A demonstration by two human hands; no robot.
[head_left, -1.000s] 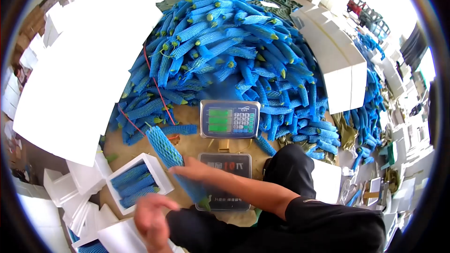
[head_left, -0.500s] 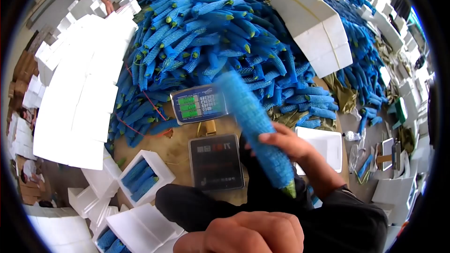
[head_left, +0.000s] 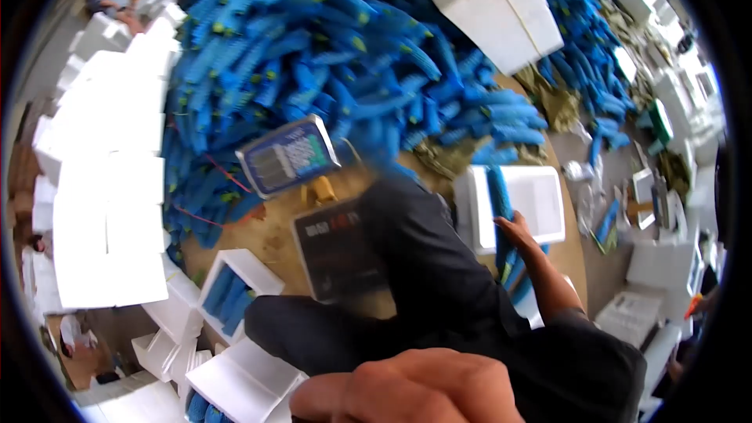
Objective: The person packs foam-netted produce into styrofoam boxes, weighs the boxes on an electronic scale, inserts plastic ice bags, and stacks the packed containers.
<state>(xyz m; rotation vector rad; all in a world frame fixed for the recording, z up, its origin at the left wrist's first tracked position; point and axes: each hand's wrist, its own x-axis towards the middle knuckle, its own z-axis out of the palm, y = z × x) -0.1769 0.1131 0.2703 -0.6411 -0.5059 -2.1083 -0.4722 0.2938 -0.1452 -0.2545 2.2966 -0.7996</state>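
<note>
My right hand (head_left: 515,229) is closed round a long green vegetable in a blue foam net (head_left: 499,188), held at the near left part of a white foam box (head_left: 553,204). Under that hand, more blue-netted pieces (head_left: 515,276) show in part. My left hand (head_left: 439,388) is curled close to the camera at the bottom, knuckles up; what it holds, if anything, is hidden. Left of my raised knee lies the dark platform (head_left: 337,254) of a scale, with its tilted display (head_left: 287,157) behind it.
A large heap of blue-netted vegetables (head_left: 313,55) fills the back. White foam boxes (head_left: 110,219) are stacked at left, and another white box (head_left: 501,12) stands on the heap's right. Smaller boxes (head_left: 270,274) with netted pieces sit at lower left. A person (head_left: 110,0) is at far left.
My right hand has carried the netted vegetable from above the scale rightward and down to the white box. The view has shifted and turned; my left hand remains curled at the bottom.
</note>
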